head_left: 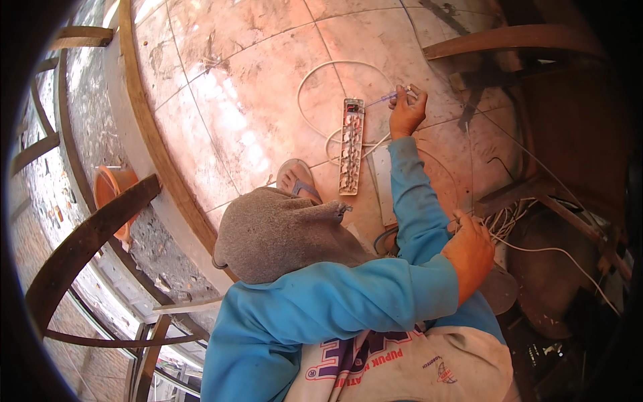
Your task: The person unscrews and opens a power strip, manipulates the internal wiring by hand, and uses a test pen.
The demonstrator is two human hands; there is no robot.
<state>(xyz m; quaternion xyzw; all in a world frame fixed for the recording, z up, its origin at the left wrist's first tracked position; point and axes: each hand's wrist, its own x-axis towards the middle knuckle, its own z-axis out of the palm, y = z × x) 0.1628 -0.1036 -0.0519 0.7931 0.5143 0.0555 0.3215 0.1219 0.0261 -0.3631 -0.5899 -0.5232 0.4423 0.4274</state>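
My right hand is closed round the purple see-through handle of a slim screwdriver. Its thin shaft points left, toward the top end of a long, narrow power strip on the tiled floor. The strip's inner parts show along its length, with a dark and red piece at the far end. Whether the tip touches the strip is too small to tell. A pale cable loops on the floor around the strip. Across my body, my left hand has curled fingers near my right forearm; anything in them is hidden.
My sandalled foot and cloth-covered knee are left of the strip. A tangle of wires lies at right beside wooden furniture. A wooden beam edges the floor at left, with an orange pot beyond.
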